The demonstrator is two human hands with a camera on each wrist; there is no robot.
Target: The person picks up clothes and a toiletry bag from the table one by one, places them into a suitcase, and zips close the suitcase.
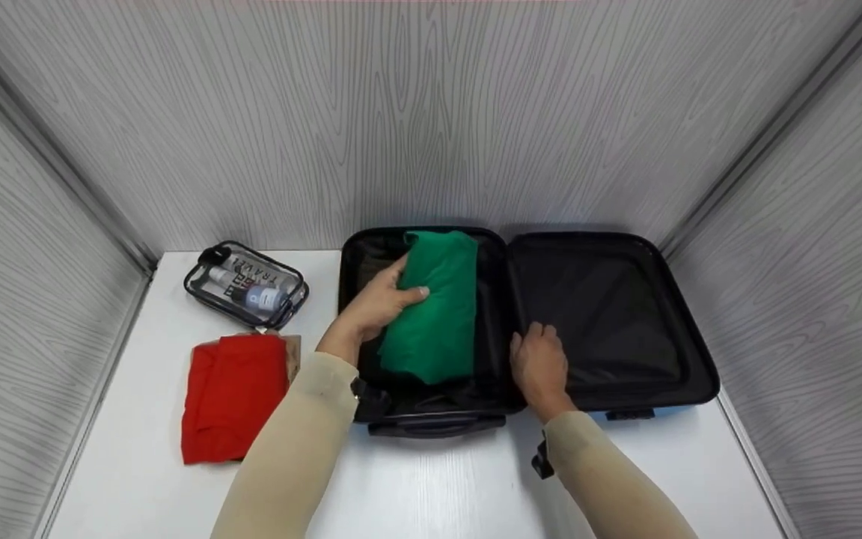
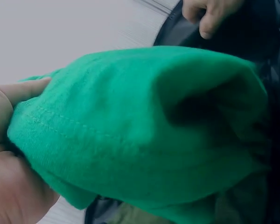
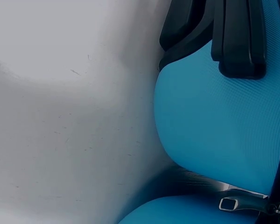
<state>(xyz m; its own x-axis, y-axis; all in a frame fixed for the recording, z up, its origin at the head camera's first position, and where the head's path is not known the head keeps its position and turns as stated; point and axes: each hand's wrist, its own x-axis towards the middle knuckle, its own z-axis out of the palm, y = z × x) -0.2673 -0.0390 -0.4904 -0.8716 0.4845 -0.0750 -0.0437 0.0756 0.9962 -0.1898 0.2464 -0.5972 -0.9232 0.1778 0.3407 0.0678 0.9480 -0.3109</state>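
Note:
A folded green garment (image 1: 440,311) is held over the left half of the open suitcase (image 1: 595,314). My left hand (image 1: 380,301) grips its left edge, thumb on top and the other fingers partly hidden by the cloth. In the left wrist view, the garment (image 2: 130,126) bulges between thumb and palm, with a stitched seam. My right hand (image 1: 541,367) is at the suitcase's middle edge, fingers loosely bent, with nothing seen in it. The right wrist view shows the suitcase's blue outer shell (image 3: 214,112) and a zipper pull (image 3: 229,204).
Left of the suitcase lies a folded red garment (image 1: 236,397), with something tan partly under it. Behind that is a clear travel pouch (image 1: 248,283) with bottles inside. Olive cloth (image 2: 135,214) shows beneath the green garment. Grey panels enclose the white table (image 1: 431,494).

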